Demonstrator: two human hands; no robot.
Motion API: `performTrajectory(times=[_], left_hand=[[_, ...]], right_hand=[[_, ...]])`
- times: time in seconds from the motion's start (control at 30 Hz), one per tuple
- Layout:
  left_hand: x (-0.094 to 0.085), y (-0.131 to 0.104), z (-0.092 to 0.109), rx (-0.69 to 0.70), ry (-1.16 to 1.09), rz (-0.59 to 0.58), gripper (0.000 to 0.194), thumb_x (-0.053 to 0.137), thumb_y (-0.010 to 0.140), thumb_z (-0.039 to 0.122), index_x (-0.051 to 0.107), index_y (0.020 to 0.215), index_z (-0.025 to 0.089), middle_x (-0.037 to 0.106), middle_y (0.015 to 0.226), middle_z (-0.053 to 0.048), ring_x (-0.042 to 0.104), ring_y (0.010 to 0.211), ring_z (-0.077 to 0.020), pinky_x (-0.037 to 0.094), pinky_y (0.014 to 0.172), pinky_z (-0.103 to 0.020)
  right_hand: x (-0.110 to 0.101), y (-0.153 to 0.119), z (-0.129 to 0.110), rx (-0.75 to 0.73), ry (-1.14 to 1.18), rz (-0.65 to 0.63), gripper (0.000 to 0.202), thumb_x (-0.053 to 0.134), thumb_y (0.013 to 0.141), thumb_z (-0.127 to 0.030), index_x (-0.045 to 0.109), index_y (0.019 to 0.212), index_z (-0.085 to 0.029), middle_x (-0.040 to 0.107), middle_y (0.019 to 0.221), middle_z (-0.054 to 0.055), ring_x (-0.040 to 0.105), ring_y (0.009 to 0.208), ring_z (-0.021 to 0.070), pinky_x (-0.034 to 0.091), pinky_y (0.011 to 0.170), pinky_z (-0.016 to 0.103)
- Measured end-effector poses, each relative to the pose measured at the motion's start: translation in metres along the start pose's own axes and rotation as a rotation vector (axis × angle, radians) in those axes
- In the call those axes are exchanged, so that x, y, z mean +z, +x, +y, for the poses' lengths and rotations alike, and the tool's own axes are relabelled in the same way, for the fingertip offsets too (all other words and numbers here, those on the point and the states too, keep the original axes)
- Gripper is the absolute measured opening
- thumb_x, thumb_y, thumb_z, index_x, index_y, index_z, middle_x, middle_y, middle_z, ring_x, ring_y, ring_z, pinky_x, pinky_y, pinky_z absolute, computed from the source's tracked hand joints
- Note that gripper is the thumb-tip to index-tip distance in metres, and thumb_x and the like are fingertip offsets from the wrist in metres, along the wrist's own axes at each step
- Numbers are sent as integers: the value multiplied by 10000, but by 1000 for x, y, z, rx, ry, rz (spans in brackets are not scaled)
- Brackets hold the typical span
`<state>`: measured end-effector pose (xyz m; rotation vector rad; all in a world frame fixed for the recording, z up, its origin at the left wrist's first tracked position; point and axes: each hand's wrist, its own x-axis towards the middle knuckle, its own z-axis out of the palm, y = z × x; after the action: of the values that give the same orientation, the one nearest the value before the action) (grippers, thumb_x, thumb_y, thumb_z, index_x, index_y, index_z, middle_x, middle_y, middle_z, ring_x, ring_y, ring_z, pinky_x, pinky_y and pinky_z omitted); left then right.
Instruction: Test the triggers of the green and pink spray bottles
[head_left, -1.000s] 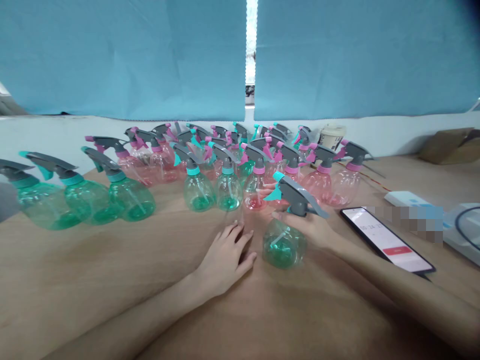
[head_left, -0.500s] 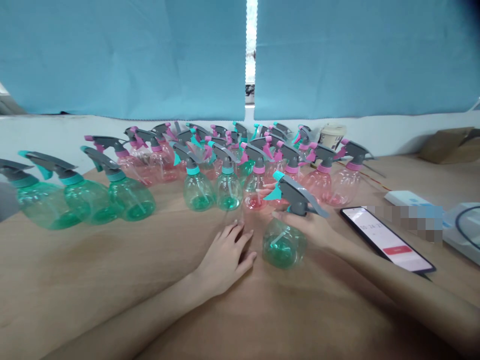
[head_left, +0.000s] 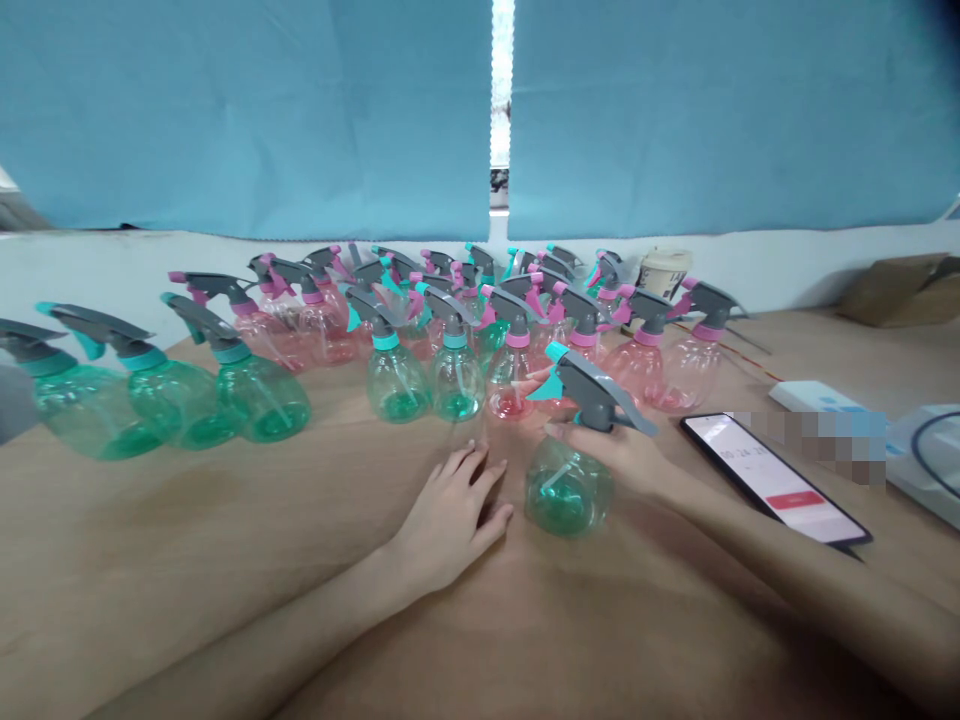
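My right hand [head_left: 626,450] is wrapped round the neck of a green spray bottle [head_left: 568,500], thumb in front and fingers partly hidden behind its grey head. The bottle stands upright, its turquoise nozzle and trigger pointing left. My left hand [head_left: 454,515] lies palm down on the wooden table [head_left: 187,590], fingers apart and holding nothing, just left of that bottle. Beyond the hands are a pink spray bottle [head_left: 511,385] and two green ones, a clear green bottle [head_left: 456,385] and its neighbour [head_left: 397,385].
Several more pink and green spray bottles crowd the back; a green group [head_left: 180,400] stands at left. On the right lie a phone [head_left: 772,480] showing a timer and a white device [head_left: 817,400]. A paper cup [head_left: 664,272] and a cardboard box [head_left: 900,290] stand farther back.
Both hands and the bottles keep their places. Only the timer digits on the phone look different.
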<state>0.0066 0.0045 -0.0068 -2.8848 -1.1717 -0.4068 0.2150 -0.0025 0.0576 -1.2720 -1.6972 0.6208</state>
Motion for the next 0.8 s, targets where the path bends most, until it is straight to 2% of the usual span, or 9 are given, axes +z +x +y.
performTrajectory(times=[0.13,0.27,0.43,0.57,0.7,0.8], left_hand=[[0,0,0,-7,-4,-8,422,423,887,373,451,1246,153,419,1321,-116,328,1232,-269,313,975,-426],[-1,1,0,-7,-14,-5,422,423,885,370,450,1246,154,420,1321,-116,324,1235,-271,315,972,-428],[-2,1,1,-12,-3,-18,425,420,886,368,445,1254,156,420,1322,-116,326,1234,-270,316,970,-429],[-3,0,1,-9,-4,-11,427,422,883,378,455,1242,148,426,1314,-123,335,1227,-267,320,966,-429],[-2,0,1,-13,-2,-3,426,429,880,378,458,1237,147,432,1305,-129,346,1219,-269,325,962,-430],[-2,0,0,-14,2,-9,431,436,878,378,458,1240,145,423,1311,-133,340,1221,-272,323,963,-430]], right_hand=[[-1,0,-3,37,68,-42,104,547,696,-290,505,628,-224,485,554,-36,435,493,111,364,472,248],[-2,0,-3,38,43,-37,79,528,699,-252,507,626,-230,435,519,-49,395,466,104,325,453,244],[-2,2,-5,-36,76,-9,19,522,686,-230,517,671,-221,538,658,-27,484,582,120,375,551,255],[-1,1,-5,-23,70,10,111,520,681,-243,423,631,-221,424,554,-54,403,502,102,345,499,247],[0,0,-3,9,52,7,53,512,689,-239,462,690,-223,464,595,-46,427,532,105,345,509,242],[1,1,-3,40,40,-4,62,506,680,-242,451,705,-230,388,514,-70,366,463,94,299,452,235]])
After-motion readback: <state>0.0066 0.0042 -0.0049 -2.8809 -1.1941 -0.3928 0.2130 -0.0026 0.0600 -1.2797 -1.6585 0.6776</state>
